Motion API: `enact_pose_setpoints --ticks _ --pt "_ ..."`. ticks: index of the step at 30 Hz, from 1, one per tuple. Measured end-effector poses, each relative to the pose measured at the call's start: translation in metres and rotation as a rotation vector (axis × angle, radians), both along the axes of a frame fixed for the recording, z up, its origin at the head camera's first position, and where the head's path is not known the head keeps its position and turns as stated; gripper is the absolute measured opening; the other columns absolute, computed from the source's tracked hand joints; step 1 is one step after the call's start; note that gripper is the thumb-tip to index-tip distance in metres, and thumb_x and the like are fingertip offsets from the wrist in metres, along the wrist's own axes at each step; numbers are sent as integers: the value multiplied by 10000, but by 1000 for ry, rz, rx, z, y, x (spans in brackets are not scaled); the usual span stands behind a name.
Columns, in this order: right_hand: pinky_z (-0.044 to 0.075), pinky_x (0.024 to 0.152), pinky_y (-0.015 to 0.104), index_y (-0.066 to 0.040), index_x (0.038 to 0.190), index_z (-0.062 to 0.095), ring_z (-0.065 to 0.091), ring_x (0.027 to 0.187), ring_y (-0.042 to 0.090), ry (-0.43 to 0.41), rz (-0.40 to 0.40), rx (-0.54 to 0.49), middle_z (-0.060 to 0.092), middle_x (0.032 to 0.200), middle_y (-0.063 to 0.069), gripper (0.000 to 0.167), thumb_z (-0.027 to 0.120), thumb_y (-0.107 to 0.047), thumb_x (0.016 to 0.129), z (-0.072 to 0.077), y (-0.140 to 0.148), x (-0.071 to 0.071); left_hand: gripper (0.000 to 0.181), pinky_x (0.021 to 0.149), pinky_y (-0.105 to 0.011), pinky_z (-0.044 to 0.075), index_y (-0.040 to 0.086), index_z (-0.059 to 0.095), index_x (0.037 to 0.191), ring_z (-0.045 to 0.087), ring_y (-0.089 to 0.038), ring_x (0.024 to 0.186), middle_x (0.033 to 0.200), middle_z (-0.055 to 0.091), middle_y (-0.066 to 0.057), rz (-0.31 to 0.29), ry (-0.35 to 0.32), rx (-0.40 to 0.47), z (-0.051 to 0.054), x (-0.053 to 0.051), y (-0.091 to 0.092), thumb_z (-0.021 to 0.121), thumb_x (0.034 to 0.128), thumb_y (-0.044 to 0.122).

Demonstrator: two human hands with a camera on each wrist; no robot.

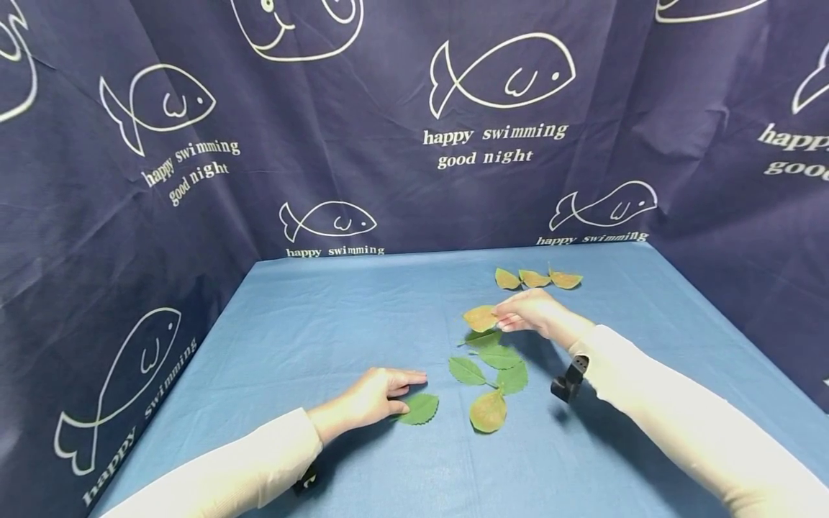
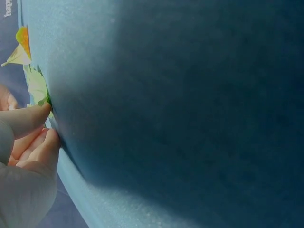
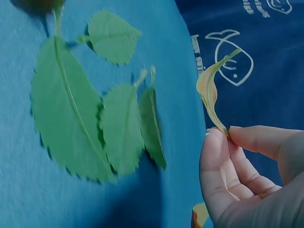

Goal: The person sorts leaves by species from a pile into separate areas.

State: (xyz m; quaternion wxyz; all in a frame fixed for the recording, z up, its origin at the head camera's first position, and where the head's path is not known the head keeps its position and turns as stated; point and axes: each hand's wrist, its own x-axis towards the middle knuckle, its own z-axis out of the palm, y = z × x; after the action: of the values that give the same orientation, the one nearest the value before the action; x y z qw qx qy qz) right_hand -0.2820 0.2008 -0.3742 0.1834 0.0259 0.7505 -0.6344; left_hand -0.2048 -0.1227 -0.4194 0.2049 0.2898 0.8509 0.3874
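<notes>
My right hand (image 1: 534,314) pinches a yellow-brown leaf (image 1: 480,318) by one end, between thumb and fingertips. In the right wrist view this yellow leaf (image 3: 207,90) is raised off the cloth, seen edge-on and curled. My left hand (image 1: 369,398) rests low on the table, its thumb touching the left end of a serrated green leaf (image 1: 421,409); a gap shows between thumb and index finger. Between the hands lie several green leaves (image 1: 499,357), some overlapping, with a yellow leaf (image 1: 488,411) at their near end.
A row of three yellow leaves (image 1: 534,278) lies at the back right of the blue cloth-covered table (image 1: 311,324). Dark blue curtains (image 1: 388,173) with white fish prints stand behind and at both sides. A small black device (image 1: 570,379) is on the right wrist.
</notes>
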Motion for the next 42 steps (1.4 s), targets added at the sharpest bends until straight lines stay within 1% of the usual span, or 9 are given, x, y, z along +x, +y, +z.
enact_pose_setpoints --ticks 11,18,22,24,27,29,32,38,42 --pt "591 709 223 195 1224 501 683 668 73 -4 -35 27 696 740 -7 364 583 9 922 4 26 -6 546 965 -291 515 44 544 1374 569 -287 1239 1452 500 -112 -25 25 -8 -1 -1 -1 692 853 -25" --pt "592 692 223 165 1193 518 689 645 78 -21 -99 -35 700 700 -2 316 579 19 920 3 46 -10 513 985 -247 495 49 559 1361 534 -259 1284 1459 498 -82 -32 24 -4 -3 -1 -2 681 867 -13" --pt "593 722 231 154 1204 510 694 660 78 -30 -115 -32 705 712 -1 322 578 20 919 0 57 -12 476 991 -237 489 40 581 1337 517 -243 1303 1460 499 -58 -39 39 -13 -4 -1 -1 680 873 1" --pt "594 727 238 132 1168 539 697 661 83 -34 -129 -38 707 712 4 276 577 23 918 -2 61 -13 466 992 -239 488 31 586 1330 520 -244 1299 1457 503 -59 -43 60 -21 -4 -1 -1 682 875 9" --pt "596 709 238 71 1042 593 695 646 88 -40 -165 -55 704 697 9 139 585 31 910 -2 67 -14 463 993 -250 489 39 589 1331 533 -234 1286 1454 507 -41 -46 91 -40 -4 -1 -1 689 879 38" --pt "597 702 238 26 968 607 697 644 93 -46 -182 -67 705 696 7 65 591 34 906 -3 70 -15 455 1006 -279 489 50 595 1328 528 -227 1292 1445 519 -28 -53 132 -62 -4 -1 -2 692 884 70" --pt "595 692 232 -2 928 600 694 634 90 -58 -208 -75 702 686 4 46 601 34 901 -4 74 -16 450 1020 -301 481 55 595 1329 510 -216 1311 1440 524 -23 -59 159 -71 -4 0 -2 691 893 109" --pt "591 679 216 -8 925 593 686 620 72 -62 -234 -68 695 669 -13 41 585 29 911 -4 81 -18 534 1040 -279 456 -4 551 1352 446 -242 1365 1470 485 -83 -67 135 -33 0 5 -1 728 862 114" --pt "589 667 209 -26 884 580 679 613 65 -83 -251 -62 688 665 -19 60 572 24 916 -9 86 -20 561 1050 -315 448 -32 544 1347 426 -267 1377 1467 481 -116 -73 143 -37 3 8 0 748 841 98"
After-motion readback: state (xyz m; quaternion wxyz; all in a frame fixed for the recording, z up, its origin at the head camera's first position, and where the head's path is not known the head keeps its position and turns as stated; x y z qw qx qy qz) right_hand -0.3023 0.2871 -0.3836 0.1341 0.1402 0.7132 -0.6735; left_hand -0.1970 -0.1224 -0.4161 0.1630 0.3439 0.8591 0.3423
